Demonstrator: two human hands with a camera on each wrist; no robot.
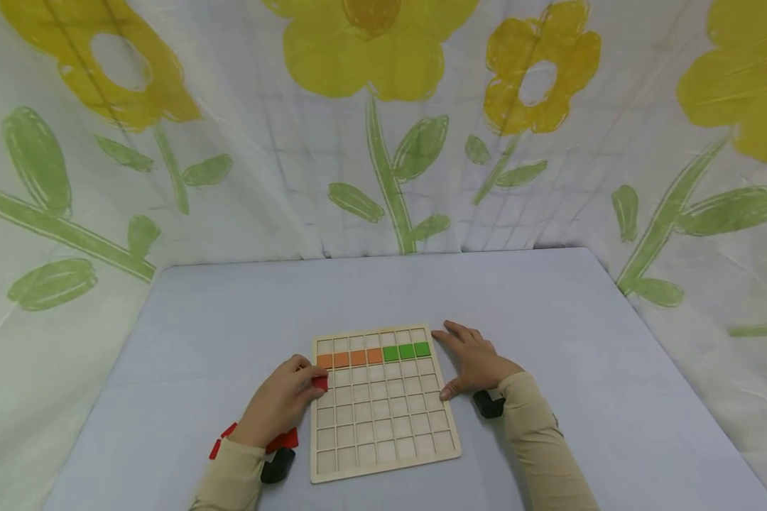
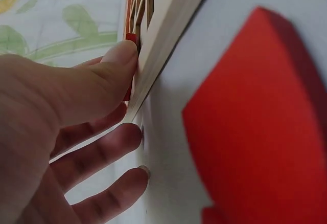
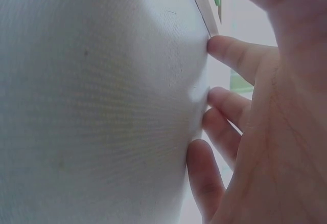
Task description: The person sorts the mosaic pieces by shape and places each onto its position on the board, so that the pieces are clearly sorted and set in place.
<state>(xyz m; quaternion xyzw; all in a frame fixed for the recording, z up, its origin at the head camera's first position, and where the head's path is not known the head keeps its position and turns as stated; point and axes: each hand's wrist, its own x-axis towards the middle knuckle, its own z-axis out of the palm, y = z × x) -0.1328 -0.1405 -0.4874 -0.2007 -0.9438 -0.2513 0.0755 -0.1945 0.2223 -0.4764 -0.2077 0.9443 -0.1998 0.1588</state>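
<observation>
A wooden grid board [image 1: 385, 467] lies flat on the table, with orange tiles [image 1: 349, 359] and green tiles [image 1: 406, 351] side by side in its second row from the far edge. At the board's left edge my left hand [image 1: 283, 397] pinches a red tile [image 1: 320, 383] between thumb and fingers, over the first cell of the third row. In the left wrist view the thumb [image 2: 97, 88] presses on that red tile, right at the wooden rim. Spread along the right rim, my right hand [image 1: 476, 358] touches the board with its thumb and a fingertip.
Several loose red tiles [image 1: 286, 440] lie on the table near the left wrist, partly hidden beneath it; one red tile [image 2: 255, 116] looms large in the left wrist view. A white table [image 1: 230, 305] spreads around the board, backed by a flower-printed curtain [image 1: 262, 177].
</observation>
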